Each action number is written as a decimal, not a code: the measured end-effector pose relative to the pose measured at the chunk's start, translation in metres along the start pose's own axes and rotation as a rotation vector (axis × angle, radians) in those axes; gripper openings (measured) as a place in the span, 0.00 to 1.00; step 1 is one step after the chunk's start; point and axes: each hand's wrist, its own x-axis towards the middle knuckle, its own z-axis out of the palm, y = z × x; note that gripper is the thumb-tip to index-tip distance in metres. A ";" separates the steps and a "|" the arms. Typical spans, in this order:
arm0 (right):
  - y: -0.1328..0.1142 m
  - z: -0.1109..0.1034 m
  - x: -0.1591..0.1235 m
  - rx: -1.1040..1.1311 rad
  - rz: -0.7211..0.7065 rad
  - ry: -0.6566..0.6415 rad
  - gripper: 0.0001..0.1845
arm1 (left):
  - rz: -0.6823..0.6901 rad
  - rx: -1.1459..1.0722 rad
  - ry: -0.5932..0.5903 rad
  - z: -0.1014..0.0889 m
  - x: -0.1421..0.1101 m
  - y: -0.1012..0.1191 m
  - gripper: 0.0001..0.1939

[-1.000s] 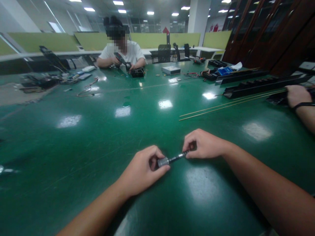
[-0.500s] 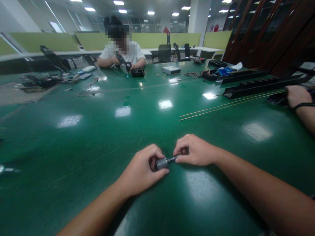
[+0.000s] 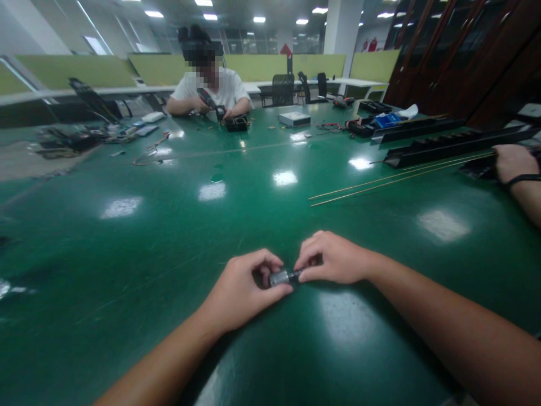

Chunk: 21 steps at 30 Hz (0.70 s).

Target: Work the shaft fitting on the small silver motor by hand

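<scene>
My left hand point(image 3: 239, 290) is closed around a small grey metal cylinder point(image 3: 279, 278), thumb below it and fingers above. From the cylinder's right end a thin dark shaft point(image 3: 293, 276) points toward my right hand point(image 3: 333, 258). The thumb and fingers of that hand pinch the shaft's far end and hide its tip. Both hands are low over the green tabletop point(image 3: 262, 225), their fingertips a small gap apart. Whether the shaft and cylinder are one piece I cannot tell.
Two thin brass-coloured rods point(image 3: 359, 189) lie beyond my right hand. Black metal channels point(image 3: 448, 148) stretch along the right, near another person's hand point(image 3: 513, 163). Across the table a person point(image 3: 211, 93) holds a power tool point(image 3: 211, 102) over a black part. Cables and electronics point(image 3: 80, 138) clutter the left.
My right fingers have come slightly left, closer to the cylinder, so less of the shaft shows. The left hand has stayed nearly in place.
</scene>
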 end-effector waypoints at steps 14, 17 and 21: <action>-0.002 0.010 0.002 0.010 0.034 0.107 0.09 | 0.004 0.034 0.034 0.005 0.004 0.000 0.09; -0.002 0.009 0.002 -0.007 0.015 0.095 0.08 | 0.016 0.038 0.030 0.005 0.004 0.000 0.09; -0.003 0.007 0.001 -0.026 -0.005 0.089 0.08 | 0.023 0.039 0.029 0.004 0.004 0.001 0.10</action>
